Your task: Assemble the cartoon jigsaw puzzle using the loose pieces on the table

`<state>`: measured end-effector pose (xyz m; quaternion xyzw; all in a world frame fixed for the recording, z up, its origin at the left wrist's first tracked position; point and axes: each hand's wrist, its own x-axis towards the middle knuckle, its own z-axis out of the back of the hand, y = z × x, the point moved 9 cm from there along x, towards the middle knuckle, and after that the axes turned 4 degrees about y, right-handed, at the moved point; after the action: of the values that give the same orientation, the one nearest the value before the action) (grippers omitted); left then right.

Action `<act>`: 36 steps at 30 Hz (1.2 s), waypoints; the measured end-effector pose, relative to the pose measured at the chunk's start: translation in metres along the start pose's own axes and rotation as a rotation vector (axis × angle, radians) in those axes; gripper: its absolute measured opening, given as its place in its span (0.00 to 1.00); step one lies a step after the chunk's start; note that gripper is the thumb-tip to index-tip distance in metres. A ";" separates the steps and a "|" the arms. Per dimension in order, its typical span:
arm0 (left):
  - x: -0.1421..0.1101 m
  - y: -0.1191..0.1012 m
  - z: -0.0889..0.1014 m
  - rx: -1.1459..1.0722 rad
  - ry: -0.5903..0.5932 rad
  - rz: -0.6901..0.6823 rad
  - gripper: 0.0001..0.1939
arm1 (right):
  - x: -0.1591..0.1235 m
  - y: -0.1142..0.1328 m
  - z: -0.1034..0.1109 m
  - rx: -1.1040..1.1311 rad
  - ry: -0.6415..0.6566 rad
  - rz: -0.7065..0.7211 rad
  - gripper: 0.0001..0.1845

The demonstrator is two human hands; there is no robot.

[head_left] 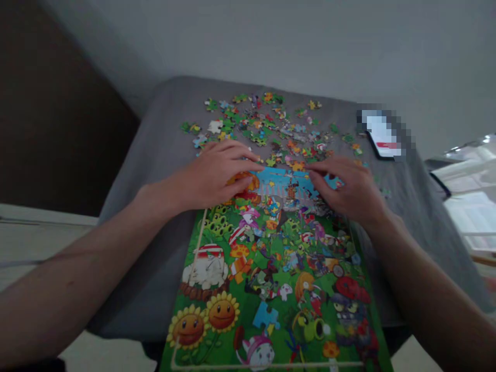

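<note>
A jigsaw puzzle [271,232] with cartoon plants and characters lies in front of me, its far strip blue with stars. My left hand [217,173] rests over the far left corner, fingers stretched out and thumb apart on the picture. At the far right, my right hand [344,188] touches the blue strip, index finger extended and thumb a little below it. No piece can be made out between the fingers of either hand. One loose blue puzzle piece [265,315] lies on the near part of the picture. The palms hide both far corners.
Many loose puzzle pieces [258,124] are scattered beyond the puzzle on the grey cloth-covered table [155,129]. A phone [382,135], partly pixelated, lies at the far right. A wall stands behind the table. Papers [476,212] are off to the right.
</note>
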<state>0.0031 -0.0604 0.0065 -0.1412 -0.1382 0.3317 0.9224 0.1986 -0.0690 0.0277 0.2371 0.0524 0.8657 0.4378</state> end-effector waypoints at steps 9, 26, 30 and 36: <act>-0.001 0.001 -0.005 0.054 0.041 0.052 0.19 | -0.010 0.053 -0.048 0.052 0.310 0.209 0.20; -0.006 0.000 0.004 0.052 0.027 0.044 0.18 | -0.002 0.056 -0.051 0.370 0.363 0.040 0.03; -0.007 0.002 0.009 0.050 0.021 0.051 0.18 | -0.005 0.052 -0.051 0.493 0.379 -0.012 0.05; -0.008 0.006 0.016 0.035 -0.040 0.048 0.16 | -0.007 0.073 -0.045 0.351 0.313 0.147 0.11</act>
<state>-0.0120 -0.0582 0.0176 -0.1215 -0.1475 0.3590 0.9135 0.1283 -0.1132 0.0077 0.1756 0.2518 0.8991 0.3121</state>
